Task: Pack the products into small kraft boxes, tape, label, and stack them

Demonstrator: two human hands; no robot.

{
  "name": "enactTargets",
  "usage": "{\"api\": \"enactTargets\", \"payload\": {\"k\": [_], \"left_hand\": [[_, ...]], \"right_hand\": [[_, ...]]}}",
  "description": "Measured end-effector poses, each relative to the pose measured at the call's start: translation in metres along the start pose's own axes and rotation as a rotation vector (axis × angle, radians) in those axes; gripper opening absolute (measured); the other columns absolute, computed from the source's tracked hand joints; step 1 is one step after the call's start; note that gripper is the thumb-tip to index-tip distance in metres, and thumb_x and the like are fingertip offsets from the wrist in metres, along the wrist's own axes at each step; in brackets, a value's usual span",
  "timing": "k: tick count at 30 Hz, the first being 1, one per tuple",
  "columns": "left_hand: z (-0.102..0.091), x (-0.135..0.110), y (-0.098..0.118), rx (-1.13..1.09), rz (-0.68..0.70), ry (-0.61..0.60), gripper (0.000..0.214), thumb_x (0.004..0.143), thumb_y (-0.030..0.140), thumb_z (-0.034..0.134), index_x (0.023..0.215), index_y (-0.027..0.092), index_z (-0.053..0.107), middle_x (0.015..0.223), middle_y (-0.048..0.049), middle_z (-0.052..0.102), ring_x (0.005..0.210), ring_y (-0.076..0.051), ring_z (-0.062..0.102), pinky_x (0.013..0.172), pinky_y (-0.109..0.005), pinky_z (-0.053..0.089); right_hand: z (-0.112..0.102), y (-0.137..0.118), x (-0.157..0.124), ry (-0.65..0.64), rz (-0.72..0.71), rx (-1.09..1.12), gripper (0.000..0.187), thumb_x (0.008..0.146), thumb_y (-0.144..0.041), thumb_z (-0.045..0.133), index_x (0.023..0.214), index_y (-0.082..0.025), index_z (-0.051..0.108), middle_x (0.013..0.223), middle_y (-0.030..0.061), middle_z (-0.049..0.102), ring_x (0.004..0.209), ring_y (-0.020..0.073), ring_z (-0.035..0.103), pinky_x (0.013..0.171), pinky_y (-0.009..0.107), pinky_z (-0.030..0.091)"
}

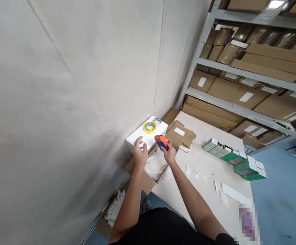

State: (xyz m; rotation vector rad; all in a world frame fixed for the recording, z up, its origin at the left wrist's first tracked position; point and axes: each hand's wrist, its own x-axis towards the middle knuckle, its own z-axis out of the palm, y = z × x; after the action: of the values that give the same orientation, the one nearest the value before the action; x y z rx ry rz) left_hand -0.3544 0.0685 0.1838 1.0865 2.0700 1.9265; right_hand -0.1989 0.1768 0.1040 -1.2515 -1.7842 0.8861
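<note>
In my right hand is an orange and blue tape dispenser, held in front of a white box. My left hand hovers at the near side of that box, its fingers apart and nothing in them. A yellow-rimmed tape roll lies on top of the box, with a thinner tape ring just behind it. Below both hands an open carton holds crumpled white material.
Flattened cardboard lies on the white table. Green and white boxes stand in a row at the right, near white strips. Shelves full of cartons rise behind; a pale wall borders the left.
</note>
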Motion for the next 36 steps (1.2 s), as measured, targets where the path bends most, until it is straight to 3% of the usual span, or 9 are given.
{"api": "enactTargets", "payload": {"k": [4,10,15,19,24,31,36], "left_hand": [[-0.031,0.009,-0.02,0.045,-0.039,0.046,0.04,0.093,0.021,0.054,0.133,0.02,0.063,0.126,-0.0124,0.069,0.103,-0.021,0.069,0.078,-0.03,0.06],[-0.068,0.015,-0.047,0.096,-0.086,0.055,0.042,0.093,0.022,0.054,0.133,0.019,0.062,0.13,-0.0133,0.068,0.098,-0.021,0.07,0.074,-0.03,0.06],[-0.082,0.017,-0.056,0.097,-0.103,0.054,0.043,0.093,0.022,0.054,0.135,0.018,0.061,0.13,-0.0138,0.067,0.098,-0.02,0.07,0.074,-0.03,0.061],[-0.08,0.02,-0.057,0.102,-0.105,0.035,0.044,0.092,0.021,0.055,0.135,0.019,0.061,0.13,-0.0136,0.068,0.099,-0.021,0.071,0.075,-0.031,0.061],[-0.057,0.022,-0.054,0.09,-0.088,-0.028,0.043,0.092,0.021,0.054,0.135,0.019,0.062,0.123,-0.0133,0.07,0.098,-0.022,0.071,0.074,-0.031,0.061],[-0.003,0.016,-0.051,-0.016,-0.068,-0.208,0.046,0.092,0.022,0.058,0.138,0.021,0.06,0.129,-0.013,0.068,0.106,-0.023,0.069,0.079,-0.034,0.062],[0.046,0.0,-0.047,-0.091,-0.051,-0.379,0.047,0.092,0.026,0.061,0.139,0.023,0.059,0.137,-0.0127,0.065,0.117,-0.025,0.066,0.089,-0.038,0.061]], "right_hand": [[0.053,-0.009,0.014,-0.041,-0.068,-0.128,0.021,0.087,-0.045,0.063,0.088,-0.024,0.066,0.084,0.0083,0.07,0.079,0.0281,0.063,0.078,0.039,0.049],[0.129,-0.021,0.032,-0.11,-0.204,-0.253,0.016,0.088,-0.03,0.065,0.099,-0.02,0.067,0.099,0.0155,0.073,0.103,0.0321,0.063,0.095,0.042,0.044],[0.157,-0.022,0.037,-0.179,-0.189,-0.359,0.027,0.089,-0.023,0.064,0.115,-0.016,0.066,0.107,0.0193,0.073,0.109,0.0339,0.063,0.102,0.046,0.04],[0.15,-0.023,0.035,-0.188,-0.234,-0.373,0.041,0.088,-0.024,0.065,0.128,-0.015,0.063,0.117,0.0207,0.071,0.118,0.0363,0.059,0.107,0.05,0.037],[0.123,-0.028,0.021,-0.121,-0.351,-0.327,0.047,0.089,-0.021,0.058,0.136,-0.017,0.061,0.133,0.0169,0.064,0.128,0.0343,0.051,0.111,0.051,0.037],[0.071,-0.02,0.007,-0.036,-0.335,-0.251,0.053,0.088,-0.022,0.056,0.142,-0.021,0.058,0.137,0.0143,0.062,0.129,0.0311,0.054,0.111,0.049,0.044],[0.021,0.009,0.0,0.061,-0.246,-0.261,0.052,0.089,-0.023,0.056,0.14,-0.02,0.059,0.137,0.0141,0.063,0.13,0.0296,0.055,0.114,0.047,0.043]]}}
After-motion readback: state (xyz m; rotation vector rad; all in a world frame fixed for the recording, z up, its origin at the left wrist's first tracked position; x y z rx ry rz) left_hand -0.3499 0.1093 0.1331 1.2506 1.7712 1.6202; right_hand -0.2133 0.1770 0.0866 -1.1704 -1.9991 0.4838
